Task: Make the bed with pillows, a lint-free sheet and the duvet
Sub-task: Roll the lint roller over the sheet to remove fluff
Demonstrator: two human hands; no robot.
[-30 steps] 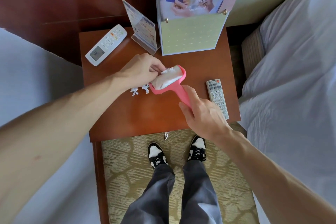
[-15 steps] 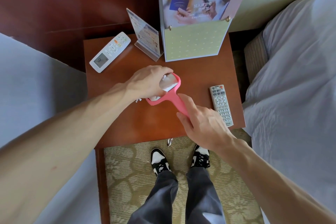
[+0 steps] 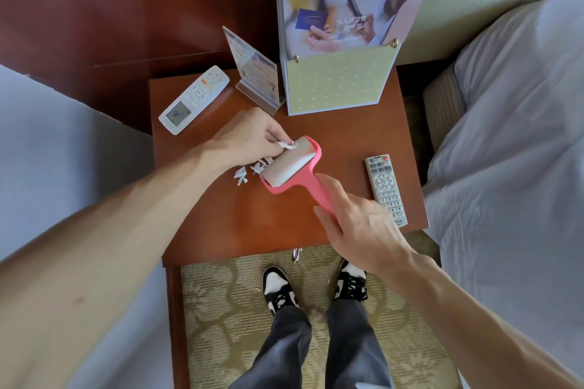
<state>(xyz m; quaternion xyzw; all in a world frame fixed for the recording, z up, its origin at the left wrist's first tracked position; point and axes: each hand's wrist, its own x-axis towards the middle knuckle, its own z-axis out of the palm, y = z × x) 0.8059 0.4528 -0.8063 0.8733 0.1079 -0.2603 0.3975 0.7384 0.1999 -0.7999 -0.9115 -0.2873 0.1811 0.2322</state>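
Pink plastic lint roller (image 3: 292, 167) with a pale sticky drum lies angled over the middle of the red-brown wooden nightstand (image 3: 221, 224). I cannot tell if the drum touches the wood. The right hand (image 3: 357, 224) grips its handle from five o'clock. The left hand (image 3: 249, 136), at the drum's ten o'clock, pinches a white crumpled paper scrap (image 3: 286, 145) right at the drum's end.

**Risks**
- The pinched scrap may cling to the fingers or re-stick to the drum, since the adhesive faces it.
- The loose white paper scraps on the wood (image 3: 241, 175), at the drum's nine o'clock, sit close under the left wrist; a brush of the forearm could sweep them onto the patterned carpet (image 3: 221, 309).
- If the drum is pressed down, it could pick the scraps up again and carry them back to the white bed sheet (image 3: 505, 136) at three o'clock.

**Counts**
- Lint roller: one.
- Scraps: one pinched, about three or four on the wood in two small clusters; too small to count exactly.
- Remotes: two, a white air-conditioner remote (image 3: 194, 99) at eleven o'clock and a grey television remote (image 3: 385, 189) at three.
- One clear acrylic sign holder (image 3: 254, 73) and one standing desk calendar (image 3: 338, 82), both at twelve.
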